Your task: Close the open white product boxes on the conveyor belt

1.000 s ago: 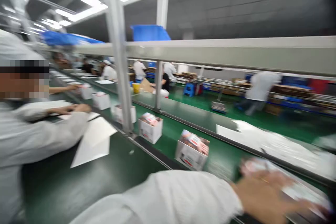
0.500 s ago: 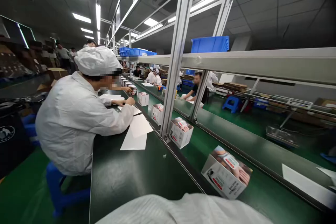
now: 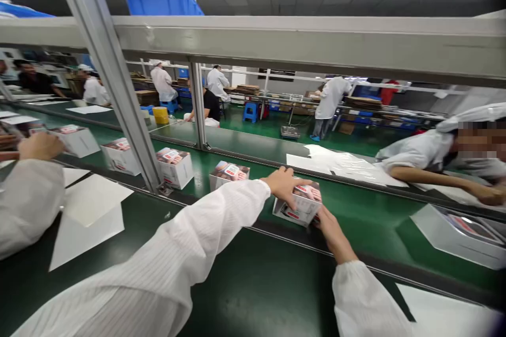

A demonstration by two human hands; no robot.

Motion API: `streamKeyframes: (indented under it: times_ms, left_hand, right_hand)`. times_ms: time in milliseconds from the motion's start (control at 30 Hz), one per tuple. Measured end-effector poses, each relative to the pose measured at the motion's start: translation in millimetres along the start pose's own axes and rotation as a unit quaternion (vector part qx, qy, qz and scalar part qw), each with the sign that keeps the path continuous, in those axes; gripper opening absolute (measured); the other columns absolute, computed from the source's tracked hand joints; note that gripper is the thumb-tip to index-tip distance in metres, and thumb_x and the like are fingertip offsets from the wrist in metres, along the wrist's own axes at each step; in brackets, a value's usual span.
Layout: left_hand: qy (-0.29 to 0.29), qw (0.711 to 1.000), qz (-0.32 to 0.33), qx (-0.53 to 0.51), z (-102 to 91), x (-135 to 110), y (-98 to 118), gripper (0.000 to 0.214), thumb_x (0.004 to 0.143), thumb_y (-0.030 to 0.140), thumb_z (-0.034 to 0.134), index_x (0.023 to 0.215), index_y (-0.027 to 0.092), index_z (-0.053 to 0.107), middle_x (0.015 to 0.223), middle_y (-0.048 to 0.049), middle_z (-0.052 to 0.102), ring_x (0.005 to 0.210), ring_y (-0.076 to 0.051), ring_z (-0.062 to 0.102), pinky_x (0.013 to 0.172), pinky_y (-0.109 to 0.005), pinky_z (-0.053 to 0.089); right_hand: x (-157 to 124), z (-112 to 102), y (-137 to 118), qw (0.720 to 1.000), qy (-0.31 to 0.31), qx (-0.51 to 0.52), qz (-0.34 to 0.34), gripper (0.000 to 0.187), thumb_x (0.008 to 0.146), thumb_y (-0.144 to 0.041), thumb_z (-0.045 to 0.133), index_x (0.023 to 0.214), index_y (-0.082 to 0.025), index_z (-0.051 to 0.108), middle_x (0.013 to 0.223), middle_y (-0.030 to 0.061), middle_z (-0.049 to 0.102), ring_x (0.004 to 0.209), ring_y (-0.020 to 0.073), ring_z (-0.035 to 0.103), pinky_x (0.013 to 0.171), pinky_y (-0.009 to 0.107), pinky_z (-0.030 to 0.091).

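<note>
**Carton (image 3: 299, 209) held between both hands at the belt (image 3: 253, 195)**

Left hand (image 3: 281, 184) lies over the carton's top, fingers (image 3: 294, 189) spread. Right hand (image 3: 330, 230) presses its lower right corner, fingers together, tips partly hidden behind the carton. The carton sits tilted at the belt's near edge, right of centre in the frame. Thin white card with a printed top: probably light and fairly stiff, though the corners could dent. Opposite side faces look like the safest hold. Two more cartons (image 3: 174, 167) stand on the belt to the left. A co-worker's arm (image 3: 430, 176) reaches in at right. Paper sheets (image 3: 90, 210) lie on the desk (image 3: 245, 284) at lower left.
</note>
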State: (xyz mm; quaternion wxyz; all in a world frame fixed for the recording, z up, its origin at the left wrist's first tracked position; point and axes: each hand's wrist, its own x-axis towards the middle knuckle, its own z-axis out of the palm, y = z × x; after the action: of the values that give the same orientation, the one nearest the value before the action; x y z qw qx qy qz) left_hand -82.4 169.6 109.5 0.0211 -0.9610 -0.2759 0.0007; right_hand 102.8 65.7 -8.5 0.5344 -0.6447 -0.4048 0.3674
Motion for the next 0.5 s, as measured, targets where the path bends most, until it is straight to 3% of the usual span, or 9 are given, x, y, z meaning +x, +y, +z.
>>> streamKeyframes:
  times_ms: [133,233,500]
  left_hand:
    - [-0.015,1.000,-0.007,-0.005,-3.6,-7,-6,0.113,0.062,0.073,0.076,0.155,0.039,0.021,0.129,-0.0140,0.046,0.112,-0.038,0.045,0.094,-0.046,0.037]
    - [-0.021,1.000,-0.009,-0.005,-6.0,-11,-12,0.111,0.063,0.071,0.076,0.155,0.038,0.022,0.128,-0.0144,0.047,0.112,-0.038,0.045,0.094,-0.046,0.037]
    - [-0.016,1.000,-0.007,-0.007,-2.2,-27,-27,0.113,0.063,0.070,0.076,0.156,0.034,0.022,0.130,-0.0159,0.048,0.115,-0.038,0.044,0.098,-0.048,0.034]
  right_hand:
    - [-8,6,6,0.998,-0.042,0.017,0.032,0.077,0.081,-0.070,0.052,0.140,-0.022,0.053,0.128,0.0134,0.064,0.114,0.0321,0.063,0.091,0.046,0.051]
    - [-14,7,14,0.998,-0.052,0.022,0.012,0.086,0.076,-0.073,0.055,0.142,-0.017,0.051,0.127,0.0162,0.064,0.114,0.0319,0.064,0.095,0.046,0.050]
    - [-40,11,15,0.987,-0.025,-0.127,-0.096,0.071,0.084,-0.069,0.044,0.132,-0.019,0.061,0.133,0.0105,0.062,0.127,0.0303,0.055,0.110,0.044,0.040]
